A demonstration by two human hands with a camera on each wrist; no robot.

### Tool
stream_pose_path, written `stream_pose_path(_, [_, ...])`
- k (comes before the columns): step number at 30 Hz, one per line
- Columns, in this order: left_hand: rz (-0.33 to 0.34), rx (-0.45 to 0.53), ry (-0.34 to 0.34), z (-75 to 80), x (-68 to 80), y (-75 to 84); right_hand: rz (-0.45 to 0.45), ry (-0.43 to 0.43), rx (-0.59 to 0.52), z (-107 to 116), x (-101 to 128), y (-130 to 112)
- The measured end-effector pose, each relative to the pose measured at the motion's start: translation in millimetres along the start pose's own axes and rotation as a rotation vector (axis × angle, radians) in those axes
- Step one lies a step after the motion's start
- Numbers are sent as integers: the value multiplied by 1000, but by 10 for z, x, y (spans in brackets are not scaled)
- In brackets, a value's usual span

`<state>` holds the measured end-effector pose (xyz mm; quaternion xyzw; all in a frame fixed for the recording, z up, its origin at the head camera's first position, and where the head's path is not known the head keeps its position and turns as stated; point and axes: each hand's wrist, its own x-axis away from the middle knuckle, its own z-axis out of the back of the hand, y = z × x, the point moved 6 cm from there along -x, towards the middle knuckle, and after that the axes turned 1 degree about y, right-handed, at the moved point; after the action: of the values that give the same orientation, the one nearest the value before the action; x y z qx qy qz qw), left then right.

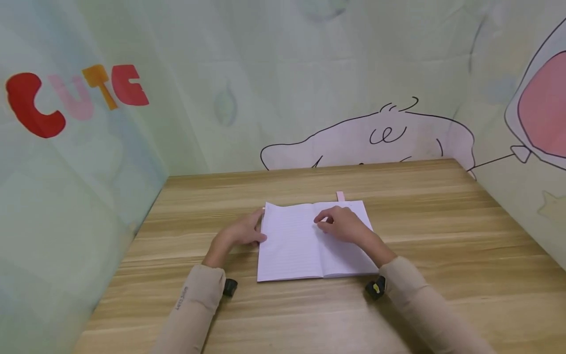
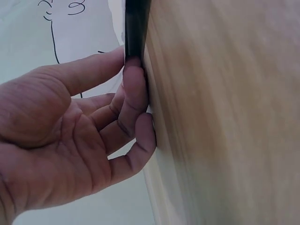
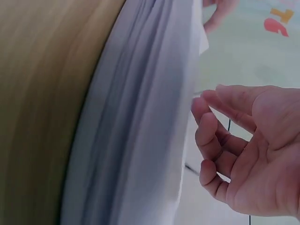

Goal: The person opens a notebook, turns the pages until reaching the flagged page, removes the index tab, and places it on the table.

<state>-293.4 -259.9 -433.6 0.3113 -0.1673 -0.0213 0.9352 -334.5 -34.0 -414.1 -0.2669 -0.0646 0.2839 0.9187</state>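
An open notebook (image 1: 289, 246) with lined white pages lies on the wooden table, and the top left corner of its left page stands up a little. My left hand (image 1: 242, 230) grips the notebook's left edge. In the left wrist view its thumb (image 2: 96, 70) lies on the page side, with fingers against the dark cover (image 2: 136, 28). Over the right page, near the fold, is my right hand (image 1: 342, 223), its fingers loosely bent. Seen from the right wrist, the fingertips (image 3: 206, 129) are beside the stack of pages (image 3: 145, 117), and nothing shows in their grasp.
A pink tab (image 1: 340, 196) sticks out past the notebook's top edge. The wooden table (image 1: 442, 236) reaches back to a printed cloth wall (image 1: 199, 98) with cartoon drawings, and similar cloth hangs at both sides.
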Motion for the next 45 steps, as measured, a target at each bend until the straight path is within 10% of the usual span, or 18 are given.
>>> stream_pose_path(16, [8,50,-31,-11,-22,-40,-192,-89,27,263,398,716])
stream_pose_path(45, [50,26,-37,-25,-52,-4,-225,-87,359,315,392,721])
